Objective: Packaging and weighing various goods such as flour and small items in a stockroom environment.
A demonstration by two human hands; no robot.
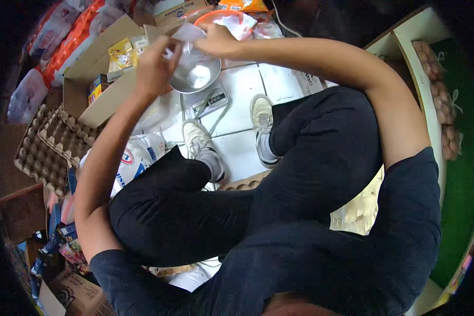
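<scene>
My right hand (217, 41) is shut on the edge of a clear plastic bag (189, 34) at the top centre. Opposite it, my left hand (158, 65) is raised beside the bag, its fingers blurred, so its hold on the plastic cannot be told. Below both hands a shiny metal bowl (197, 75) rests on a kitchen scale (211, 102). Behind my right hand stands an orange-rimmed basin (225, 14) with white plastic in it.
An open cardboard box (102, 55) with yellow packets stands at the left. Egg trays (43, 154) and a white printed sack (138, 158) lie nearer. At the right, bagged eggs (444, 102) line a shelf. My shoes (195, 136) rest on the tiles.
</scene>
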